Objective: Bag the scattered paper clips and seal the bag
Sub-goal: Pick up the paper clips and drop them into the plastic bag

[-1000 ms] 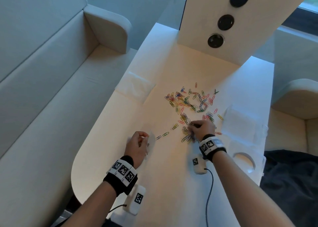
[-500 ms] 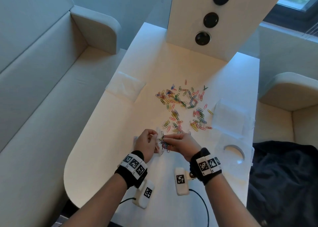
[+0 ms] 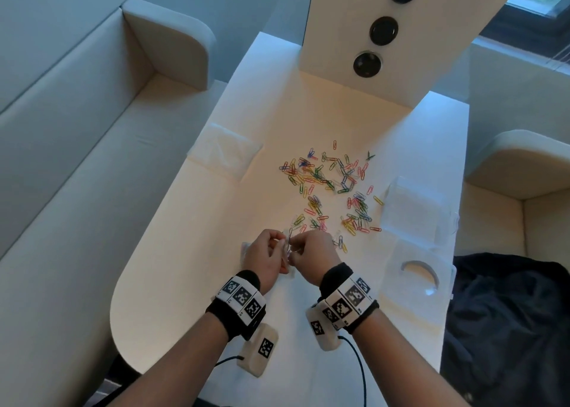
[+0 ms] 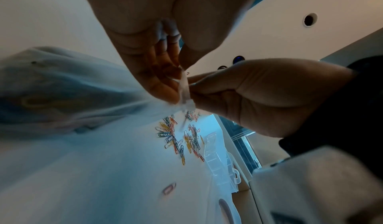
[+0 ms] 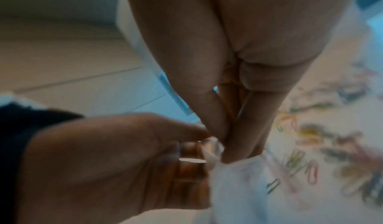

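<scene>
At near centre of the white table (image 3: 172, 270): left hand (image 3: 266, 260) pinching the small clear plastic bag (image 3: 289, 246) by its mouth, apparently to keep it open; right hand (image 3: 314, 254), fingertips bunched, probably feeding clips in. Farther off, scattered coloured paper clips (image 3: 327, 190), mostly unbagged.

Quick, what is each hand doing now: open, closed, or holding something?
Left hand: pinches the clear bag.
Right hand: fingers pinched at the bag mouth.

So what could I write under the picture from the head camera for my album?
Both hands, left hand and right hand, hold a little clear bag at the near edge of scattered colourful paper clips on a white table.
</scene>
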`<state>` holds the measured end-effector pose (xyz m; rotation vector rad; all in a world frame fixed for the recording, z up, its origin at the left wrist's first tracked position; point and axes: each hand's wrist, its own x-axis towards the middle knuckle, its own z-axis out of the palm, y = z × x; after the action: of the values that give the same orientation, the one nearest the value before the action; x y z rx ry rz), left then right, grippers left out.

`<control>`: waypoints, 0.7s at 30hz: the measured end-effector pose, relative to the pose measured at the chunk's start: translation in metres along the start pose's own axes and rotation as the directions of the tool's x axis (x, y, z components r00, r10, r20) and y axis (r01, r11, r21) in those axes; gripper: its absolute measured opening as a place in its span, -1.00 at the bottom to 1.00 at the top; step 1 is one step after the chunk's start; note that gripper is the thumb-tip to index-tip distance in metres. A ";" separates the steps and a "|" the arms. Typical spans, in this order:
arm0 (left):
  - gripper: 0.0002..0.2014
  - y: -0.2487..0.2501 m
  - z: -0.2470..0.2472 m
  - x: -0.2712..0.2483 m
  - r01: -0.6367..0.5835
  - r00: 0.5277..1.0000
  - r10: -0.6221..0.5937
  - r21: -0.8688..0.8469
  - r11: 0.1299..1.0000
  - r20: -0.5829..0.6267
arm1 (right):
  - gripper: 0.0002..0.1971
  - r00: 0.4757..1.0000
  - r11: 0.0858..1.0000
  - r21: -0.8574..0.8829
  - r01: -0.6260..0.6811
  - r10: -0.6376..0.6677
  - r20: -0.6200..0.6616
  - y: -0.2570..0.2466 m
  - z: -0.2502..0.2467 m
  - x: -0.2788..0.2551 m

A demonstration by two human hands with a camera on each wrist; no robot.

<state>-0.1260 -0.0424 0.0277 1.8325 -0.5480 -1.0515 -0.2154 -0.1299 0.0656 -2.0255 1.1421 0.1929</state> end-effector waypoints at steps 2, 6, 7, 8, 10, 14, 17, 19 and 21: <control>-0.90 0.001 -0.004 0.000 -0.007 1.000 0.007 -0.026 1.000 0.003 | -0.76 0.996 0.989 -0.125 0.076 -0.070 0.055 -0.004 -0.007 -0.002; -0.92 0.006 -0.016 -0.003 -0.042 0.999 0.042 -0.008 0.999 -0.015 | -0.82 0.978 0.997 0.004 0.080 -0.079 0.192 -0.008 -0.033 0.004; -0.93 0.008 -0.019 -0.003 -0.045 0.999 0.045 -0.009 0.999 -0.029 | -0.84 0.979 0.995 0.070 0.068 -0.080 0.188 -0.009 -0.043 0.007; -0.93 0.009 -0.023 -0.004 -0.043 0.998 0.042 -0.017 0.999 -0.042 | -0.86 0.983 0.988 0.134 0.071 -0.092 0.158 -0.008 -0.053 0.012; -0.94 0.011 -0.032 -0.005 -0.034 0.998 0.032 -0.035 0.999 -0.047 | -0.89 0.994 0.958 0.274 0.083 -0.099 0.043 -0.003 -0.073 0.032; -0.96 0.010 -0.052 -0.004 -0.049 0.997 0.048 -0.022 0.999 -0.060 | -0.81 0.953 0.969 0.243 0.037 0.039 -0.300 0.038 -0.103 0.107; -0.96 0.013 -0.066 -0.002 -0.088 0.992 0.086 -0.015 0.996 -0.097 | -0.55 0.914 0.992 -0.038 -0.116 0.092 -0.395 0.068 -0.121 0.158; -0.96 0.016 -0.075 0.002 -0.111 0.987 0.109 -0.014 0.994 -0.115 | -0.44 0.918 0.972 -0.085 -0.219 0.175 -0.356 0.082 -0.128 0.182; -0.96 0.020 -0.083 0.005 -0.140 0.982 0.136 -0.020 0.990 -0.134 | -0.41 0.920 0.938 -0.172 -0.301 0.239 -0.310 0.093 -0.125 0.203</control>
<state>-0.0519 -0.0147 0.0604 1.7968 -0.5685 -0.8353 -0.1986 -0.3774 0.0020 -2.1243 1.6512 0.1731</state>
